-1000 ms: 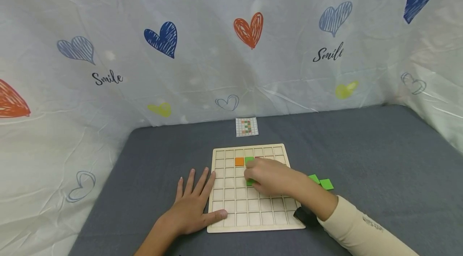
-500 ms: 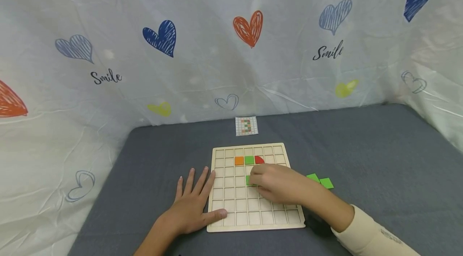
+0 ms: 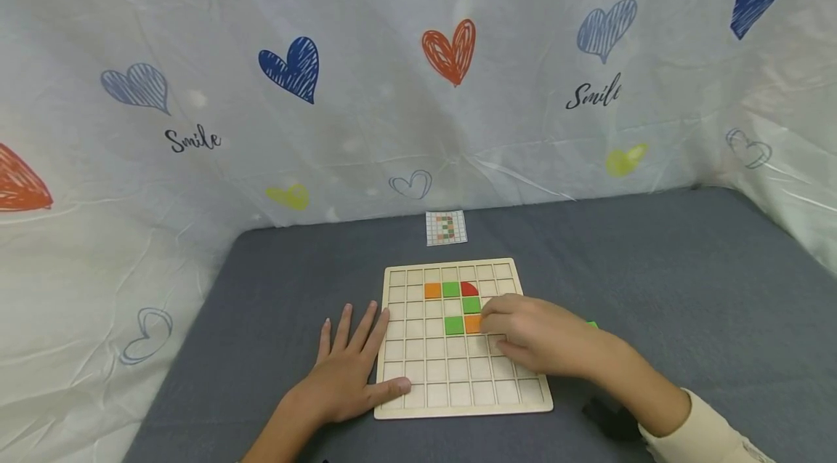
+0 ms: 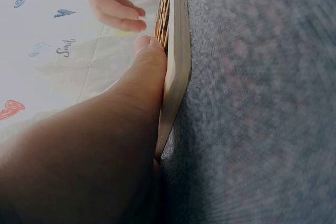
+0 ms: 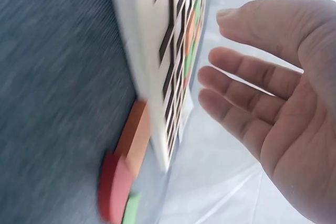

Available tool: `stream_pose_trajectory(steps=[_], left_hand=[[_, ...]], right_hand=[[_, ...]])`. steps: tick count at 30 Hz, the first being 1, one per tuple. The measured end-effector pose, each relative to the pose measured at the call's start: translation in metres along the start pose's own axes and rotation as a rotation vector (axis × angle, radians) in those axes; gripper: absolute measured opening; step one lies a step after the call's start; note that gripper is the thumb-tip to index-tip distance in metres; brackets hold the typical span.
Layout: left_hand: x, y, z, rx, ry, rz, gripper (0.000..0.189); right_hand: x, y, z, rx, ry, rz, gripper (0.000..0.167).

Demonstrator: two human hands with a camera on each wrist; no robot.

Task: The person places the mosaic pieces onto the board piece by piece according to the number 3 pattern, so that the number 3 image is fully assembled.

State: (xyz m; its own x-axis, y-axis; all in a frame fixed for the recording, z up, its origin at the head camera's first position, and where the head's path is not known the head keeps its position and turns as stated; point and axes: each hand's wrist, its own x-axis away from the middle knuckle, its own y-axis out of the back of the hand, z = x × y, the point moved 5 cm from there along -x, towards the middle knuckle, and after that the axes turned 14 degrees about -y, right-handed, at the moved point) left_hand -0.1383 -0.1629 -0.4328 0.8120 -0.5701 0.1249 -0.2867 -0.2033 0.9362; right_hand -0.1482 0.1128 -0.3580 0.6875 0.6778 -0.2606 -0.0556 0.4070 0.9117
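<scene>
Head view: the orange tile (image 3: 473, 324) lies on the wooden board (image 3: 461, 396), in the fourth row from the far edge and fifth column from the left, its right edge hidden by your fingertips. To seat it well, it seems best to press its middle straight down and check that no corner rides on a divider. The board serves as a shallow container: one green tile (image 3: 454, 325) fills the cell to the left, another green tile (image 3: 471, 305) the cell beyond, and farther up a single row bears a second orange tile (image 3: 432, 291), a third green tile (image 3: 451, 289) and a red rounded piece (image 3: 468, 288). Your right hand (image 3: 539, 336), seen by its wrist camera, has thumb and fingers apart with nothing between them; contact with the tile cannot be told. Your left hand (image 3: 349, 379) is spread at the near left corner, thumb on the board; light pressure there should prevent sliding. Beside the board's right edge, the right wrist view shows a loose orange piece (image 5: 135, 135), a loose red piece (image 5: 114, 187) and part of a green piece (image 5: 131, 208). Beyond the far edge lies a gridded card (image 3: 447, 228), worth consulting for each cell.
</scene>
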Motion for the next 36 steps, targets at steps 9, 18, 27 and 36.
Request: stream_pose_trajectory(steps=[9,18,27,36], left_hand=[[0.000,0.004,-0.004,0.016,-0.004,0.018,0.107],[0.001,0.012,-0.011,0.048,-0.005,0.033,0.106],[0.002,0.007,-0.009,0.042,-0.010,0.011,0.106],[0.001,0.010,-0.010,0.032,-0.003,0.020,0.106]], right_hand=[[0.032,0.017,-0.034,-0.085,-0.159,0.037,0.027],[0.067,0.028,-0.066,-0.013,-0.277,0.033,0.036],[0.073,0.027,-0.073,0.017,-0.317,0.062,0.036],[0.074,0.026,-0.074,0.025,-0.301,0.041,0.036]])
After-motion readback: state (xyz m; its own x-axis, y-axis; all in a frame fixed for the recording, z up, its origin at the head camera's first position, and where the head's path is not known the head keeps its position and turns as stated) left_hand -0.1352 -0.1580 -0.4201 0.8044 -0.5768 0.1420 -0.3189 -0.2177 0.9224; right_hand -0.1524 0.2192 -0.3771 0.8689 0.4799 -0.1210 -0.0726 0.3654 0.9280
